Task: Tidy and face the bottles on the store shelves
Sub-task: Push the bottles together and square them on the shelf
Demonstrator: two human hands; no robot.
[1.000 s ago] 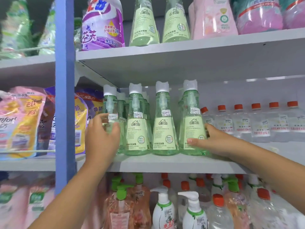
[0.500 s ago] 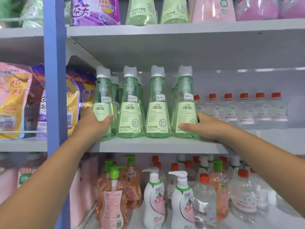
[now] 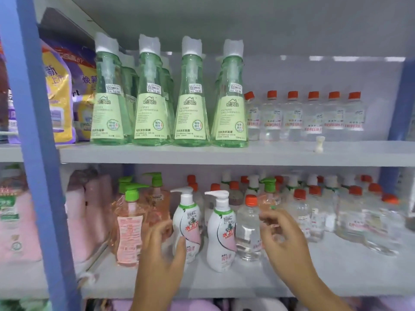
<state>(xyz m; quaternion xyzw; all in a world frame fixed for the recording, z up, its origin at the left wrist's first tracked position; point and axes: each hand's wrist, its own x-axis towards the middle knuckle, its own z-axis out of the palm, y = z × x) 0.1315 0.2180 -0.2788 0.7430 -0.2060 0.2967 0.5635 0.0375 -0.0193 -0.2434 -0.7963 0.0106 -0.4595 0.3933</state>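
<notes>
Grey shelf boards [image 3: 292, 153] run across a blue upright [image 3: 33, 131]. Four green laundry bottles [image 3: 190, 97] face front up top. Below, left hand [image 3: 161, 250] is at a white pump bottle [image 3: 187, 223], whether touching I cannot tell; right hand [image 3: 285, 239] hovers loosely curled, holding nothing. Far clear bottles [image 3: 350, 212] blur, labels unreadable.

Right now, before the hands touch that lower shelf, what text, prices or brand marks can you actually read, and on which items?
"LAUNDRY FOR UNDERWEAR": pale green label of each tall green conical bottle, first letters partly cut off.
"12.00": white price sticker on those bottles' necks.
"水卫士": pink panel of the white pump bottle.
"焕新": purple refill pouch.
Too blurred to read: labels of the clear red-capped bottles, the orange pump bottle, and all small print.
</notes>
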